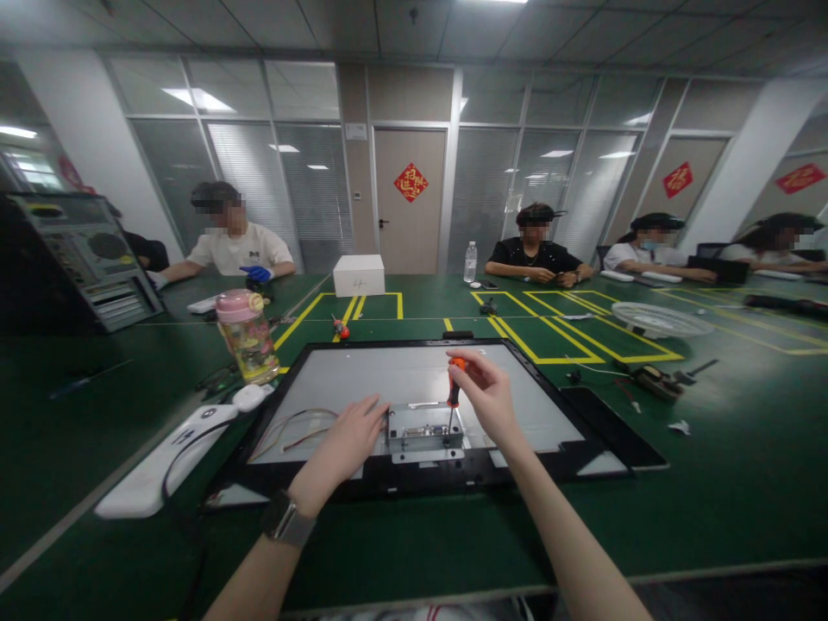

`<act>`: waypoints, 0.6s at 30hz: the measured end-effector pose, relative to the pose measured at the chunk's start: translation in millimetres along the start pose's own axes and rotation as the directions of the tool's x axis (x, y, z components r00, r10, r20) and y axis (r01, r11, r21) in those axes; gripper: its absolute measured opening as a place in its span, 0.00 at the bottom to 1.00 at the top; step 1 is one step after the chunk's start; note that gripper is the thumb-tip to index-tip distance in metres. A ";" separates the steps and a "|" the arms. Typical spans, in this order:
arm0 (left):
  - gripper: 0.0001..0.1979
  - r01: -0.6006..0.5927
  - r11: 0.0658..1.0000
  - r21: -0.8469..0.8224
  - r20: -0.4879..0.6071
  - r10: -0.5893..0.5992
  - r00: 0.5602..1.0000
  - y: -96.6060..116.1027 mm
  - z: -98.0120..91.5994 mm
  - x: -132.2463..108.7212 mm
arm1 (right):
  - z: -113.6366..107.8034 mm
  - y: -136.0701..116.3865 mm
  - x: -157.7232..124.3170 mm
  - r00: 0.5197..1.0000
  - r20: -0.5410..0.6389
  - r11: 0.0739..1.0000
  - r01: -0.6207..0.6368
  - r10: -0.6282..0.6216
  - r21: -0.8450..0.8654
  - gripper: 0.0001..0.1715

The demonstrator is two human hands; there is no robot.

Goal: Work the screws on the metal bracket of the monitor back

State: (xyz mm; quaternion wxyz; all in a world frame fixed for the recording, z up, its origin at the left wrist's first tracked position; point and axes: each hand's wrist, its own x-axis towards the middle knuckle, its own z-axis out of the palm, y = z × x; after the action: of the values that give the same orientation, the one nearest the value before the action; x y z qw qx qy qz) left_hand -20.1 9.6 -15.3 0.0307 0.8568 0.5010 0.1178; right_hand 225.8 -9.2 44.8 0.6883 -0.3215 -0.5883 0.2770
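Note:
A flat display panel (536, 401) with a black frame lies on the green table in front of me. On its near middle sits a metal bracket (414, 418). My right hand (488, 392) grips an orange and black screwdriver (454, 384) by the handle. The screwdriver stands nearly upright, its shaft running down to the right part of the bracket; the tip is too small to make out. My left hand (349, 435) rests on the panel with fingers stretched out, the fingertips by the bracket's left side. Thin wires (294, 431) lie on the panel left of that hand.
Left of the panel are a white power bank (165, 461) with a black cable and a pink-lidded bottle (247, 336). A computer case (84, 259) stands far left, a white box (359, 276) behind. To the right lie a black slab (611, 427) and small parts. Several people sit opposite.

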 end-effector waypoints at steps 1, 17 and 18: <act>0.20 -0.001 1.000 0.001 -0.003 0.001 1.000 -0.1 0.3 0.1 | 0.6 -1.0 -0.2 0.999 -0.014 0.999 0.031 -0.032 -0.030 0.08; 0.21 0.023 0.999 0.047 0.039 -0.025 0.999 6.9 -6.5 -0.6 | 2.6 -3.4 -4.3 0.992 0.008 0.977 0.127 -0.127 -0.173 0.08; 0.21 0.020 0.999 0.047 0.034 -0.022 0.999 6.7 -6.5 -0.7 | 2.6 -4.0 -4.5 0.989 0.011 0.969 0.147 -0.148 -0.200 0.08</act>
State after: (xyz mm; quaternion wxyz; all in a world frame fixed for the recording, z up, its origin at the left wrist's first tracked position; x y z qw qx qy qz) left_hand -16.2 5.2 -7.9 0.0209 0.8540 0.5119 0.0910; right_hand 222.6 -14.9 45.2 0.6724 -0.3451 -0.6340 0.1639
